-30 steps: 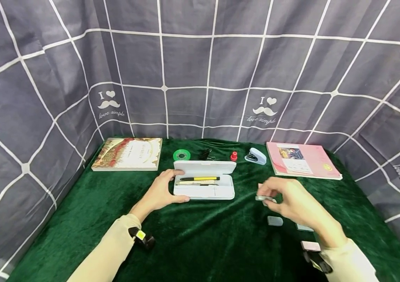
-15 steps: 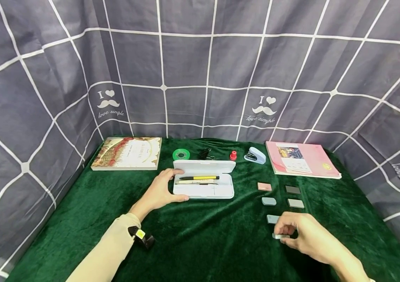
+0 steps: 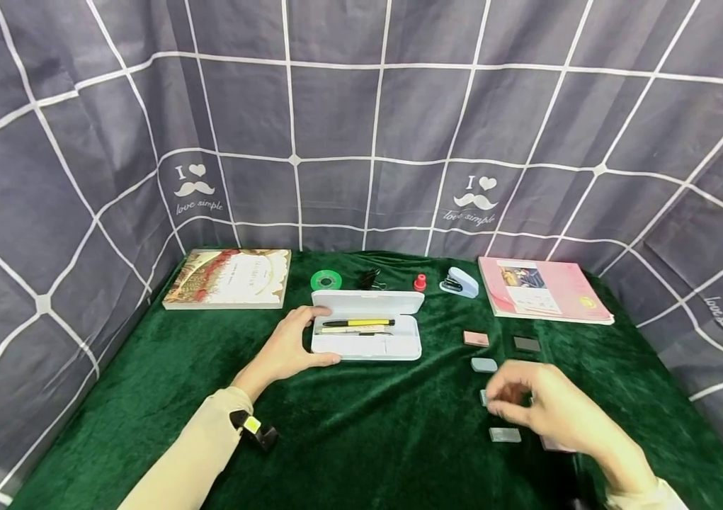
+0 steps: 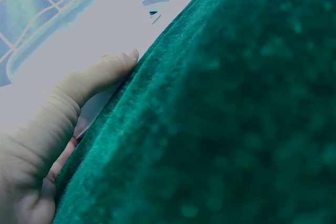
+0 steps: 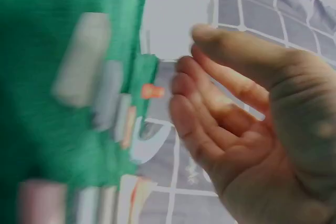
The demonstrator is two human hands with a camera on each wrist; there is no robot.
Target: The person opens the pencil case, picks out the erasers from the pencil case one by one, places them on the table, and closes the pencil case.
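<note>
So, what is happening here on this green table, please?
A person sits at a table covered in green cloth. The left hand holds the left end of an open white pencil case that has pens inside. The right hand hovers, empty, with loosely bent fingers above several small erasers laid in rows; one grey eraser lies just below its fingertips, a pink eraser farther back. Two books, a stapler and a green tape roll lie along the back edge.
</note>
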